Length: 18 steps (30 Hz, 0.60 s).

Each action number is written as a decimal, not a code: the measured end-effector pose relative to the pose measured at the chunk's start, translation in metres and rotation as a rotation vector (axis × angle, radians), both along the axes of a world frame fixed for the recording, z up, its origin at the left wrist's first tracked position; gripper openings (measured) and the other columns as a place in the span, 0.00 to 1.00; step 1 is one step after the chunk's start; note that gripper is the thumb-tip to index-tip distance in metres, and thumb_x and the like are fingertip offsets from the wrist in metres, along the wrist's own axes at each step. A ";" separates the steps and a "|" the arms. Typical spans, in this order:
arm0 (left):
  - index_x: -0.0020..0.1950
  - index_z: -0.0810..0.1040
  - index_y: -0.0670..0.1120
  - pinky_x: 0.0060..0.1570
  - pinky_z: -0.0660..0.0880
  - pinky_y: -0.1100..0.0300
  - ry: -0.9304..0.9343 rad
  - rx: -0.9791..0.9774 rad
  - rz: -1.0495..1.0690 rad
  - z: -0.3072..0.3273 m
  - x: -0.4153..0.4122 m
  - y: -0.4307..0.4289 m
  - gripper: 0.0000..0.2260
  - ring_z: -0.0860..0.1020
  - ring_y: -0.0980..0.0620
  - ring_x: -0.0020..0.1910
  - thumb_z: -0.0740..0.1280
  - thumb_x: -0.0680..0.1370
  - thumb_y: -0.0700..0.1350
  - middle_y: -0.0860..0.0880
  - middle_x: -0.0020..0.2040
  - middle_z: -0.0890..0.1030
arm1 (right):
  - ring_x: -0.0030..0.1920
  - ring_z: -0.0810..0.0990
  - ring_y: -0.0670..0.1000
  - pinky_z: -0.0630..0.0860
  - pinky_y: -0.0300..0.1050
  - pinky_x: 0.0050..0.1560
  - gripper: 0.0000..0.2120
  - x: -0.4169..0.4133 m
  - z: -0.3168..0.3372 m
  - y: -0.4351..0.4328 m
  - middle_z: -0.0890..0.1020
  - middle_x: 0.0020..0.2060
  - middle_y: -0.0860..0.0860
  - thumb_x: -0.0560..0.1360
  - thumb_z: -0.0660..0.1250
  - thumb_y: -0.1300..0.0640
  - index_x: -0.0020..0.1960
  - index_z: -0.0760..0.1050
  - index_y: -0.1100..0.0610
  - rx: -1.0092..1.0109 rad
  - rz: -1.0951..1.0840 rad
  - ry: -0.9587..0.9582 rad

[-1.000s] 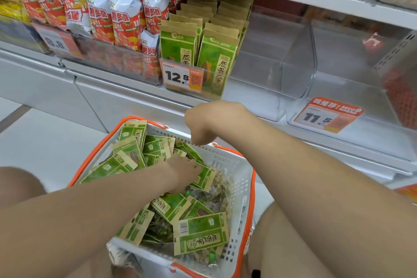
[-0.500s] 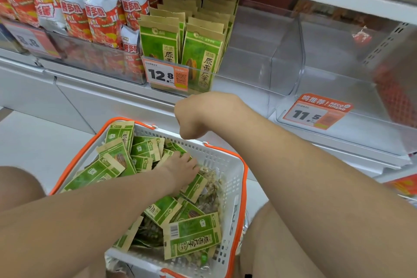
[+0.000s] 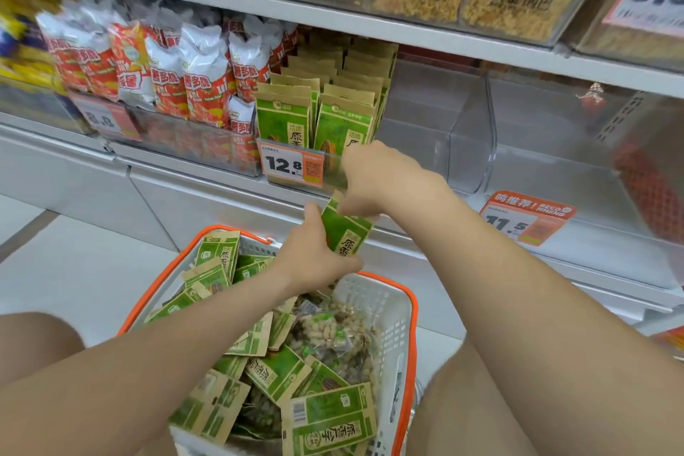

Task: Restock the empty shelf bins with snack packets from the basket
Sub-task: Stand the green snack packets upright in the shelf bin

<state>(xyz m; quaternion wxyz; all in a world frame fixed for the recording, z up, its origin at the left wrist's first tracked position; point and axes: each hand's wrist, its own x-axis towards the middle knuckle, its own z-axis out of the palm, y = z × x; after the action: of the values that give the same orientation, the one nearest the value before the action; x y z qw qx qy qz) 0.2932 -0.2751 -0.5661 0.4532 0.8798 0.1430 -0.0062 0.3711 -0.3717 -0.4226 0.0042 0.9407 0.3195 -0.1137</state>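
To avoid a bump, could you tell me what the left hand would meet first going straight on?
Probably the right hand just ahead, pinching the top of the green packet that the left hand grips; depth unclear.

A shop aisle: shelves (image 3: 370,30) of snack packets (image 3: 285,122) in clear bins (image 3: 470,144) with price tags (image 3: 292,165), and a shopping basket (image 3: 385,304).

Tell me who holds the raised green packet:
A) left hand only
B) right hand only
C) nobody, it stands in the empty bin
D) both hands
D: the left hand grips the packet low down while the right hand pinches its top edge, above the basket.
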 end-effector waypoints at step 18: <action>0.67 0.78 0.53 0.63 0.78 0.43 -0.202 -0.800 0.301 0.112 0.007 0.033 0.17 0.85 0.47 0.58 0.57 0.87 0.59 0.47 0.57 0.87 | 0.37 0.75 0.49 0.67 0.45 0.37 0.23 0.007 0.023 -0.002 0.80 0.31 0.48 0.78 0.72 0.40 0.36 0.81 0.59 0.786 -0.151 -0.024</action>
<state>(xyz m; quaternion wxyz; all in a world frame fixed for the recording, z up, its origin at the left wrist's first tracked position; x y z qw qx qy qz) 0.3001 -0.2417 -0.4537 0.7659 0.6006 0.2109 0.0909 0.3786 -0.3740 -0.3999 -0.3607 0.8928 0.2684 0.0281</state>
